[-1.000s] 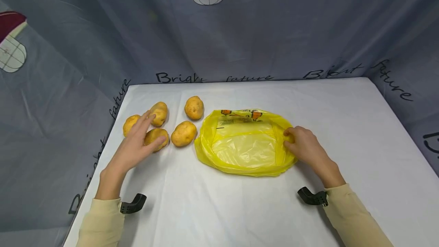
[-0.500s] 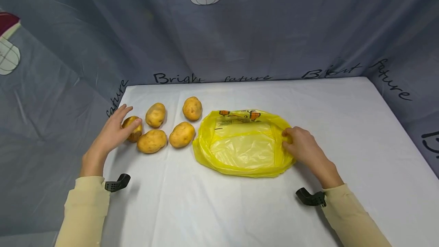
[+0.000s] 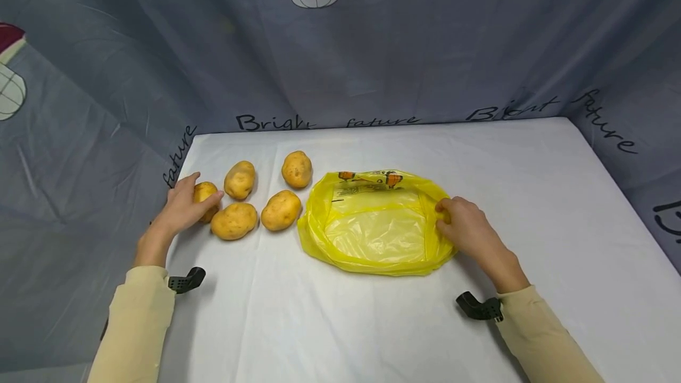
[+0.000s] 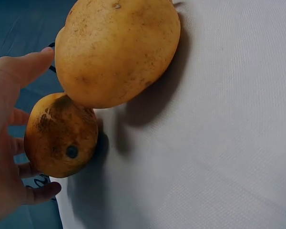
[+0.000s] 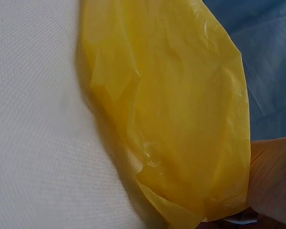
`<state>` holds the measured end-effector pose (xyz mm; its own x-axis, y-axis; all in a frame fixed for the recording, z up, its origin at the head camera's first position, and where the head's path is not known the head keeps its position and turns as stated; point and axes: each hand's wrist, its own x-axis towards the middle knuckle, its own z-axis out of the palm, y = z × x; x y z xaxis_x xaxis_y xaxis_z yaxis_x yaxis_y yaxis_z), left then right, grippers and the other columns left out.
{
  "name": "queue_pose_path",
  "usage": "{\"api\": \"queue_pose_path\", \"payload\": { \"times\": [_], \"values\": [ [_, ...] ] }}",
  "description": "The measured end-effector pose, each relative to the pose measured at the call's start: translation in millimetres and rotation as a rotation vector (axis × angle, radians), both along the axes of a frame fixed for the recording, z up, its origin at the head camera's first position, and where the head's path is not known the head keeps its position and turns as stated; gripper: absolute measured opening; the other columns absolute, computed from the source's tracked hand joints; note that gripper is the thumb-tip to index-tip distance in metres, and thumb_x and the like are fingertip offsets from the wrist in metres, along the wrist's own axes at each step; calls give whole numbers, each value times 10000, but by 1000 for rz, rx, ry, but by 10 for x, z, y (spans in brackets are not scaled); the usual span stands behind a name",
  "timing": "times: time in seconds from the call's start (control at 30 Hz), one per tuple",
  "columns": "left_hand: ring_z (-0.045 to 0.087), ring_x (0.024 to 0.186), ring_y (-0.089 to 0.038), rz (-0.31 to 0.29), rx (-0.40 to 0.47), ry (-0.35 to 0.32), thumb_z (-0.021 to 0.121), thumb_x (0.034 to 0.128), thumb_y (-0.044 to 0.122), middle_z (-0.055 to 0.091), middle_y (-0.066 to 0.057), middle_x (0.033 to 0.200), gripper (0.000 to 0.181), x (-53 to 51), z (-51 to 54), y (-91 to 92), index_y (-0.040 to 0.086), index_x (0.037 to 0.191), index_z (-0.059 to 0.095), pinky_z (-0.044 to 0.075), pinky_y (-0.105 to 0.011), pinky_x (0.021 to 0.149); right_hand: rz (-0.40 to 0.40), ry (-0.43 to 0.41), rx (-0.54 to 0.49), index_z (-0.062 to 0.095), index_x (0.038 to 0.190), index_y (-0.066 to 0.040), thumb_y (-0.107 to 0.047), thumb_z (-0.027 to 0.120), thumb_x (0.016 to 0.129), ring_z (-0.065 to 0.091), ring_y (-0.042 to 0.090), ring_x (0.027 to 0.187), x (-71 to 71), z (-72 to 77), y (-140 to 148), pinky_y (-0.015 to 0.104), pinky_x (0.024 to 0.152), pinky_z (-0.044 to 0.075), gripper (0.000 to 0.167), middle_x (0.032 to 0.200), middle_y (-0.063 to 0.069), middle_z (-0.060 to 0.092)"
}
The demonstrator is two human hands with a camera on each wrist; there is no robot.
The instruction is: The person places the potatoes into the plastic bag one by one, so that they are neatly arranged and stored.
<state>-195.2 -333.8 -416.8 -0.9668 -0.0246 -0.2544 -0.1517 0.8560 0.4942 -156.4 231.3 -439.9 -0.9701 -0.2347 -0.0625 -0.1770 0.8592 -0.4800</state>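
Observation:
At the table's left edge, my left hand [image 3: 180, 208] reaches around the leftmost potato [image 3: 204, 194], fingers on its far side and thumb towards the right. In the left wrist view, the hand [image 4: 5, 138] lies beside that dark-spotted potato [image 4: 62, 138]; the thumb stands apart from it, near a larger potato [image 4: 117, 52], and finger contact is unclear. My right hand [image 3: 469, 226] pinches the right rim of a yellow plastic bag [image 3: 378, 263], which lies with its mouth spread wide. In the right wrist view, the bag [image 5: 181, 105] hides the fingertips of that hand [image 5: 274, 176].
Between the left hand and the bag lie more potatoes: one at the front [image 3: 234, 221], one behind it [image 3: 240, 179], one near the bag [image 3: 281, 210] and one farther back [image 3: 297, 169]. Grey curtains [image 3: 425, 46] border the white table [image 3: 319, 330].
My left hand has moved left from above the front potatoes to the leftmost one, then lowered around it. My right hand keeps its hold on the bag's rim.

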Motion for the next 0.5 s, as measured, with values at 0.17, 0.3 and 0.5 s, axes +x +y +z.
{"api": "queue_pose_path", "payload": {
  "times": [0.17, 0.3, 0.5],
  "values": [
    [133, 1419, -571, 26, 13, -18, 500, 968, 650, 37, -384, 1579, 1051, -17, -61, -31, -39, 1587, 4, 195, -760, 1053, -1, 5, 7, 661, 1109, 119, -22, 651, 887, 529, 298, 761, 0, -12, 6, 452, 684, 474, 262, 923, 198, 603],
    [273, 1352, -560, 31, 32, -16, 509, 970, 638, 104, -415, 1534, 1057, -34, -143, -26, -47, 1583, -12, 249, -726, 1057, -7, 3, 15, 660, 1113, 119, -24, 646, 889, 534, 308, 773, 5, -13, 8, 461, 691, 475, 266, 936, 207, 603],
    [397, 1233, -511, 66, 47, 32, 563, 983, 528, 244, -402, 1463, 972, -18, -213, -29, -74, 1571, 77, 343, -675, 1018, -12, 2, 12, 661, 1109, 113, -27, 656, 891, 527, 302, 766, 6, -11, -8, 451, 680, 470, 259, 936, 205, 602]
  ]
}}
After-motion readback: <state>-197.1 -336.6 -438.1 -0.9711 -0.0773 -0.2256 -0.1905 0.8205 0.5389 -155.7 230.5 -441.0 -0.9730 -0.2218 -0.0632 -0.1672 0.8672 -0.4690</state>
